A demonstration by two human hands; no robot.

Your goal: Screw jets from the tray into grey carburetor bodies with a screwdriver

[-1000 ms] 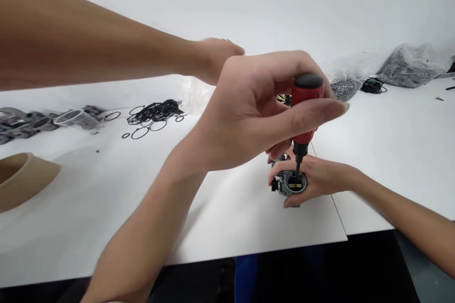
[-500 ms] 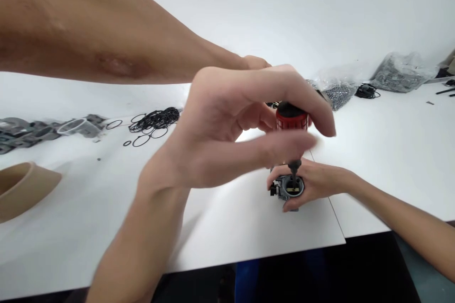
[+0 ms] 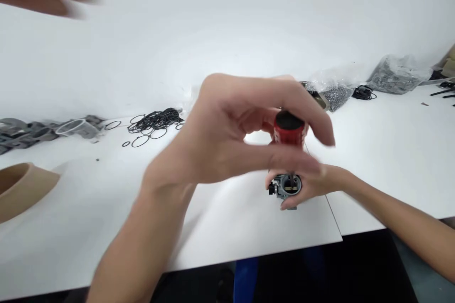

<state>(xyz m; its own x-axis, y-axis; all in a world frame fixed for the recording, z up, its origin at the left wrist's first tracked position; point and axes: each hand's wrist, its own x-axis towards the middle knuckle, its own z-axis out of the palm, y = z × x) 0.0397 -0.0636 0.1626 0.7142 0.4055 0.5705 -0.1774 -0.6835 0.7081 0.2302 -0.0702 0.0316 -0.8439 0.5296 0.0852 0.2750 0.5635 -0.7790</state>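
We list: grey, round-bored metal housing (image 3: 283, 193), white tabletop (image 3: 249, 227) beneath it, our right hand (image 3: 313, 186) clasping it; brass-coloured strip (image 3: 291, 188) already inside; red, black-capped screwdriver (image 3: 289, 135), our left hand (image 3: 220, 132) curled round it, reaching into the housing, remaining turns indeterminable.

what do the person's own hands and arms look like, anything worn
The left hand and right hand are ungloved. The left forearm and right forearm are bare to the picture's edge, no sleeve showing. No ring, watch or bracelet is visible.
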